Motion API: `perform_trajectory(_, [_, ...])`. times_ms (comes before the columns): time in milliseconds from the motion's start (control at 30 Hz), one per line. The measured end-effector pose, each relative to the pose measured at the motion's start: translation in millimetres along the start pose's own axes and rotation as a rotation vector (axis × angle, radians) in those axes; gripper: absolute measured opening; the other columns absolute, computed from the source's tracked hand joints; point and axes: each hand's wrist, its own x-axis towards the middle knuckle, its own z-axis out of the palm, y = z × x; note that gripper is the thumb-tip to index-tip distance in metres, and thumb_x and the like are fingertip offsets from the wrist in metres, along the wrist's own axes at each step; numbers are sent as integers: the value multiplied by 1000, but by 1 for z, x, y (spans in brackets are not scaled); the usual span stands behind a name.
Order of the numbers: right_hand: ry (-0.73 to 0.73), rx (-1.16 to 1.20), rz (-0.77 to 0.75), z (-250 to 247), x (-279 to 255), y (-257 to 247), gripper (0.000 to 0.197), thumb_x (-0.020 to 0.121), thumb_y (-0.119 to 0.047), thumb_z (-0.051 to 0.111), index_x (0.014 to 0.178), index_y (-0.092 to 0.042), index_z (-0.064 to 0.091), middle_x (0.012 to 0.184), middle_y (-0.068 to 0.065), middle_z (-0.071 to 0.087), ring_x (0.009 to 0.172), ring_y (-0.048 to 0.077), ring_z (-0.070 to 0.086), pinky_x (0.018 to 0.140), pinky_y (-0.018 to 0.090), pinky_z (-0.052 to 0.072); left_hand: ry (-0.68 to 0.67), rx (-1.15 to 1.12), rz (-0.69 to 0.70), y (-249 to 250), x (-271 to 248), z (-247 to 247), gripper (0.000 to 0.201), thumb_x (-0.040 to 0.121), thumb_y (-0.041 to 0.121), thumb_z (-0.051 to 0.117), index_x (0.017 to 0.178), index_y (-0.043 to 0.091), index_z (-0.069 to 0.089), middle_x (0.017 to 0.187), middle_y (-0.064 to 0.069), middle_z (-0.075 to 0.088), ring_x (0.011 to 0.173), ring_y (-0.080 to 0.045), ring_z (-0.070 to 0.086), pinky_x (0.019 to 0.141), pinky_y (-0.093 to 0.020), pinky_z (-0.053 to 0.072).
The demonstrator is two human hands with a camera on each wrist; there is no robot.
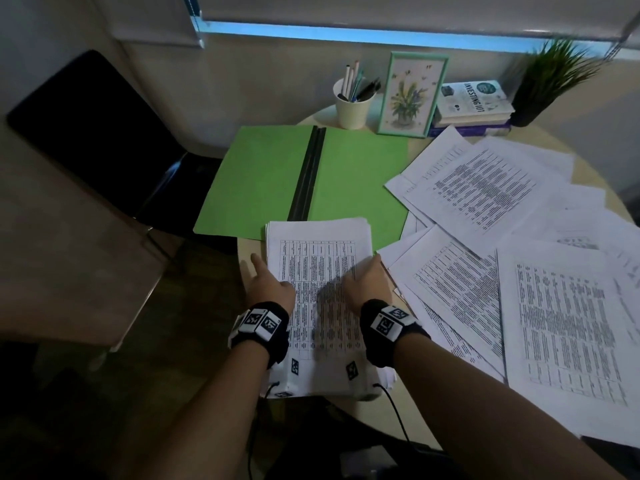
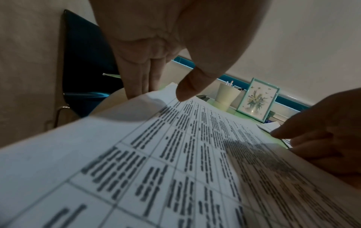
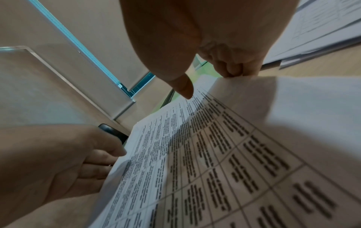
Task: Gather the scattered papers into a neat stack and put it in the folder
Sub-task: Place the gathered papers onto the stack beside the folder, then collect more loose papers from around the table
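A stack of printed papers [image 1: 318,265] lies on the round table, its far end overlapping the near edge of the open green folder [image 1: 353,174]. My left hand [image 1: 266,271] holds the stack's left side, thumb on top and fingers under the edge [image 2: 162,91]. My right hand [image 1: 367,271] grips the right side the same way, fingers curled at the edge [image 3: 210,81]. The top sheet [image 2: 175,154] bows slightly between my hands. Several loose printed sheets [image 1: 485,195] are scattered over the right half of the table.
At the back stand a pen cup [image 1: 351,105], a framed flower picture [image 1: 412,95], a pile of books [image 1: 474,105] and a potted plant [image 1: 550,81]. A black chair [image 1: 104,140] sits to the left. The table's near rim [image 1: 415,420] curves in front of me.
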Motion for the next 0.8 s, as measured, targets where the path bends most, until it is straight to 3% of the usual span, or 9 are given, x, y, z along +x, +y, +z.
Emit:
perform_trajectory(100, [1, -16, 5, -2, 0, 2, 41, 91, -14, 49, 128, -7, 32, 120, 14, 53, 90, 24, 54, 79, 34, 48, -27, 26, 5, 6, -3, -2, 85, 94, 12, 51, 154, 22, -7, 161, -5, 4, 76, -13, 57, 60, -28, 53])
perform_trajectory(200, [-18, -30, -14, -9, -1, -1, 29, 90, -16, 50, 115, -8, 38, 110, 12, 58, 87, 24, 58, 76, 32, 48, -41, 26, -33, 11, -7, -3, 89, 92, 16, 56, 153, 19, -10, 158, -11, 20, 114, -29, 55, 83, -35, 53])
perform_trajectory(300, [-52, -62, -24, -30, 0, -6, 40, 95, -25, 47, 129, -5, 42, 110, 14, 60, 96, 31, 61, 79, 33, 47, 26, 91, 17, 25, -13, -2, 94, 86, 22, 62, 154, 12, -3, 154, -14, 30, 136, -35, 37, 108, -48, 38])
perform_trajectory(400, [-103, 6, -44, -61, 3, -8, 54, 97, -32, 46, 146, -11, 35, 135, 11, 58, 120, 29, 57, 98, 34, 45, 43, 109, 147, 61, -29, 11, 93, 86, 26, 62, 154, 12, -1, 156, -11, 26, 142, -33, 27, 116, -48, 25])
perform_trajectory(467, [-119, 18, -92, -90, 9, -8, 52, 93, -28, 55, 142, -13, 44, 129, 7, 64, 119, 25, 58, 99, 30, 45, 4, 115, 250, 98, -43, 27, 90, 87, 28, 60, 154, 15, 0, 155, -10, 30, 140, -32, 31, 116, -47, 25])
perform_trajectory(567, [-90, 63, -138, -148, 17, -4, 43, 89, -22, 60, 131, -17, 56, 116, 3, 70, 109, 21, 63, 91, 27, 48, -144, -2, 387, 155, -67, 63, 81, 90, 22, 57, 154, 19, 7, 148, -7, 43, 131, -29, 45, 107, -41, 38])
perform_trajectory(700, [-32, 117, -115, -233, 31, 30, 26, 88, -22, 63, 114, -21, 63, 98, -1, 72, 96, 18, 67, 84, 31, 53, -279, -56, 475, 207, -105, 114, 66, 94, 19, 52, 152, 20, 20, 129, 0, 59, 112, -25, 57, 85, -30, 45])
perform_trajectory(800, [37, 109, -46, -287, 39, 75, 27, 86, -20, 64, 113, -17, 65, 91, -1, 68, 90, 19, 66, 77, 27, 49, -327, 72, 515, 224, -121, 155, 62, 93, 27, 54, 149, 20, 27, 141, -5, 50, 121, -28, 53, 96, -40, 47])
